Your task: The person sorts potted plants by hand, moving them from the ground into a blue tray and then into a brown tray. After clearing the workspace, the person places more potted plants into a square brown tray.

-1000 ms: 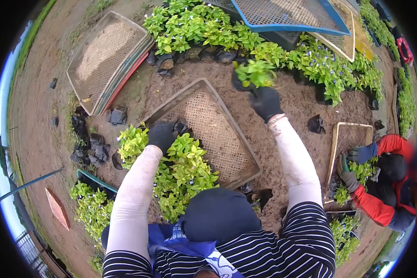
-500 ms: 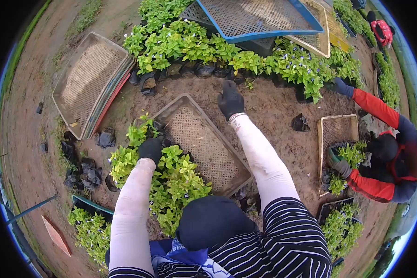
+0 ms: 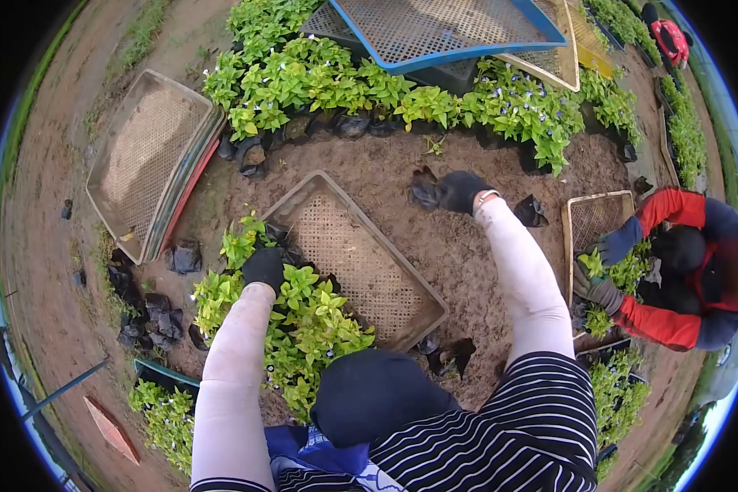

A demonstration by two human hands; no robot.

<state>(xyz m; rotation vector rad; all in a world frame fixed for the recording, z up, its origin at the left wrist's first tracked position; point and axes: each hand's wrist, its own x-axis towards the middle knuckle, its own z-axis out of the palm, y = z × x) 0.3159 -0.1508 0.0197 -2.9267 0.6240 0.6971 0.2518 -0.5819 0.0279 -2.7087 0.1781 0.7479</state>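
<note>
My right hand (image 3: 461, 192) grips a black bag (image 3: 424, 189) over bare soil (image 3: 459, 271), my left hand (image 3: 264, 269), grip impossible to tell, resting among plants (image 3: 324, 328), likely steadying the tray (image 3: 353, 254).

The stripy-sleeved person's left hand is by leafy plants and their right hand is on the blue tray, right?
Not quite: the head view shows the right hand at a black bag, not the blue tray. The left hand is by leafy plants.

Yellow-green plants (image 3: 320, 328) crowd the left of a mesh tray (image 3: 353, 246), a dark bag (image 3: 423, 189) to its right
</note>
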